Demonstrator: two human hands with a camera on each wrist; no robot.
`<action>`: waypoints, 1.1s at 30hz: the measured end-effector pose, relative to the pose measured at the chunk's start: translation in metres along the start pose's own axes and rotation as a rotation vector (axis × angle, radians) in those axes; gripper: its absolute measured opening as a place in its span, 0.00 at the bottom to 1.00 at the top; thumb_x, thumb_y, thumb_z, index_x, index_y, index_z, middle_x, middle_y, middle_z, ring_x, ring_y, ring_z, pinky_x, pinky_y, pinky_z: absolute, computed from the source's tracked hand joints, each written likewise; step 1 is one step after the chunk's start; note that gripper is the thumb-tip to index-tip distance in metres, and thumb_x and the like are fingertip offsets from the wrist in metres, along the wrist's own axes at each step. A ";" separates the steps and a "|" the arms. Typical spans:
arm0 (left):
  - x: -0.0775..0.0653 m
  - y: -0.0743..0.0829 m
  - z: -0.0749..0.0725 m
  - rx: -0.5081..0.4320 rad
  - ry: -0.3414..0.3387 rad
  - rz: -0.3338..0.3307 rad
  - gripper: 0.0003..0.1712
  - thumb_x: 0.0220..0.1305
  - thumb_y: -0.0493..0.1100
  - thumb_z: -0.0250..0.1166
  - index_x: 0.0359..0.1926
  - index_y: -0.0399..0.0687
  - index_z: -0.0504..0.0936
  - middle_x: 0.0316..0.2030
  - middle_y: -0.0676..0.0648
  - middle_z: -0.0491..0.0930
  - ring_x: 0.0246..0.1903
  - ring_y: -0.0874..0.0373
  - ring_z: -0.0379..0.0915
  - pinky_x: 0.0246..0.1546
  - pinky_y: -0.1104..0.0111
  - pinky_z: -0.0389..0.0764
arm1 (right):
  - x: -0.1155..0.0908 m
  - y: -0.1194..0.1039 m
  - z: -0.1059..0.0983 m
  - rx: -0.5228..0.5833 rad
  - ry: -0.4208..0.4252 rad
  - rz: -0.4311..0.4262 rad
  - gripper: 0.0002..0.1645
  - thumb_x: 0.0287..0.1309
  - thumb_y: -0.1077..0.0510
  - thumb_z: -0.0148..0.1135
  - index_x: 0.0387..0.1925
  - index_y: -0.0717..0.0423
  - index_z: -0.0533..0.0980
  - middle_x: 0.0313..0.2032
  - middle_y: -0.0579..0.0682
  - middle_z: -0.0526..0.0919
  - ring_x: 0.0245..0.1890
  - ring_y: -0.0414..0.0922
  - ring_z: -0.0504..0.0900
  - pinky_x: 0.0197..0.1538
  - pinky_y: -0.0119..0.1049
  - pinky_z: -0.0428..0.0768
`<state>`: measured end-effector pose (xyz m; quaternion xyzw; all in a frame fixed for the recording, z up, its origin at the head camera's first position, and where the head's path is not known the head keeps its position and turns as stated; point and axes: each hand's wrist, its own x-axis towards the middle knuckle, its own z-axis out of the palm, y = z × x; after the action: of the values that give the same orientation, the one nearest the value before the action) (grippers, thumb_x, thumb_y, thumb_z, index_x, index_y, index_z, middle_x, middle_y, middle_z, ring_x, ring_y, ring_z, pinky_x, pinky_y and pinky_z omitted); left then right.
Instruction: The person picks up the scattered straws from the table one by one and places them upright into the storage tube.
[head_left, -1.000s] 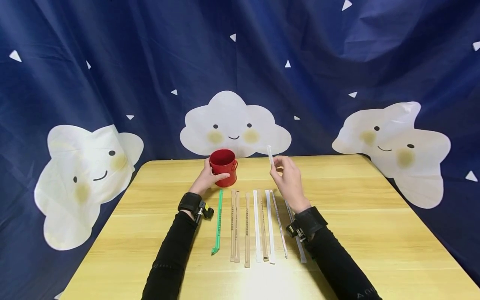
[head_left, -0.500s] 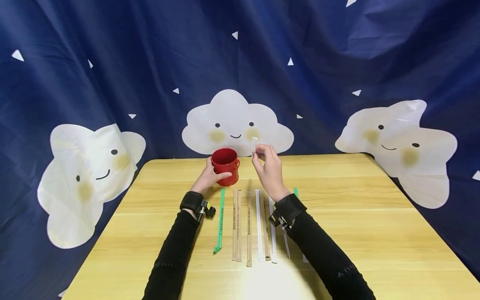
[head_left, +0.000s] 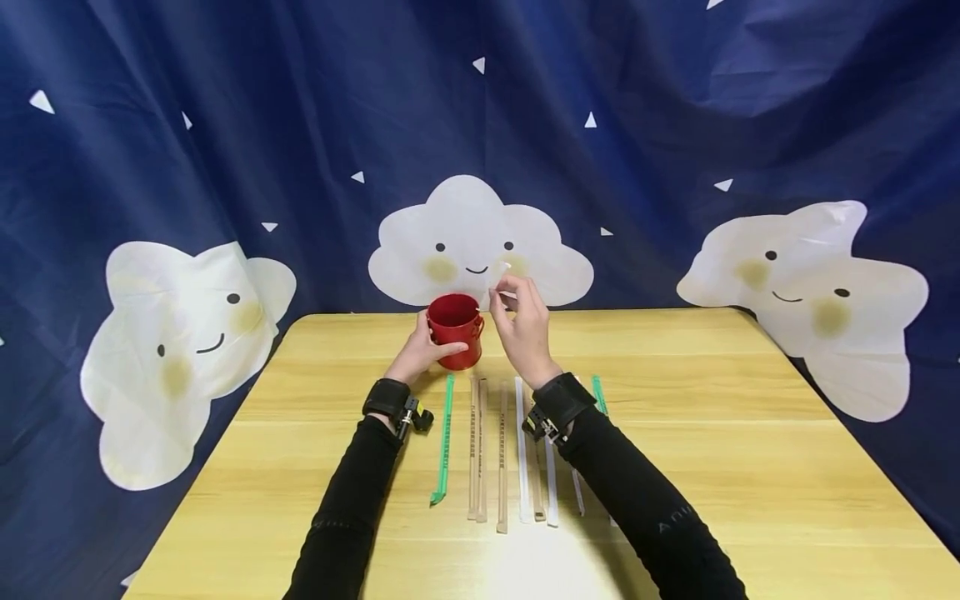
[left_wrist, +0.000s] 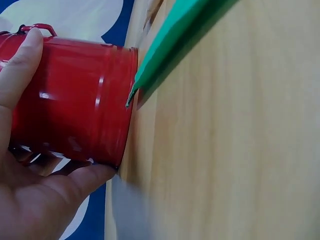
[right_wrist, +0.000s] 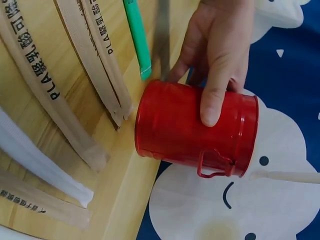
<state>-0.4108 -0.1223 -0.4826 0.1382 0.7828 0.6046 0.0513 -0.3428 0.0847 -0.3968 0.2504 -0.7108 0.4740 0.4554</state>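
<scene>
A small red metal bucket [head_left: 465,333] with side handle loops stands upright near the table's far edge. My left hand [head_left: 417,350] grips it from the left, thumb across its front; in the right wrist view that hand [right_wrist: 220,55] reaches over the bucket's side. Just right of the rim, my right hand [head_left: 522,329] pinches a slim white wrapped straw between thumb and fingers. One end of that straw [right_wrist: 292,176] lies close to the bucket's mouth in the right wrist view; whether it touches the rim I cannot tell.
Wrapped straws lie in a row before the bucket: a green straw [head_left: 444,442] at left, several brown straws [head_left: 502,458] and white straws [head_left: 522,458]. Another green-tipped straw [head_left: 597,392] is partly under my right forearm. Behind the wooden table [head_left: 300,400] hangs a blue curtain [head_left: 300,100].
My right hand has moved left with the white straw, from well right of the bucket to beside its rim. My left hand keeps holding the bucket in place.
</scene>
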 end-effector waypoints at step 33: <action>0.005 -0.001 -0.005 0.038 -0.035 0.003 0.51 0.59 0.40 0.76 0.71 0.45 0.48 0.72 0.38 0.61 0.71 0.46 0.59 0.73 0.54 0.61 | -0.020 0.013 0.065 -0.134 -0.429 0.126 0.09 0.71 0.65 0.58 0.50 0.60 0.76 0.47 0.53 0.81 0.48 0.46 0.84 0.54 0.36 0.83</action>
<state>-0.4166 -0.1264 -0.4820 0.1509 0.7929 0.5871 0.0615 -0.3702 0.0304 -0.4285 0.2697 -0.8356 0.3890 0.2789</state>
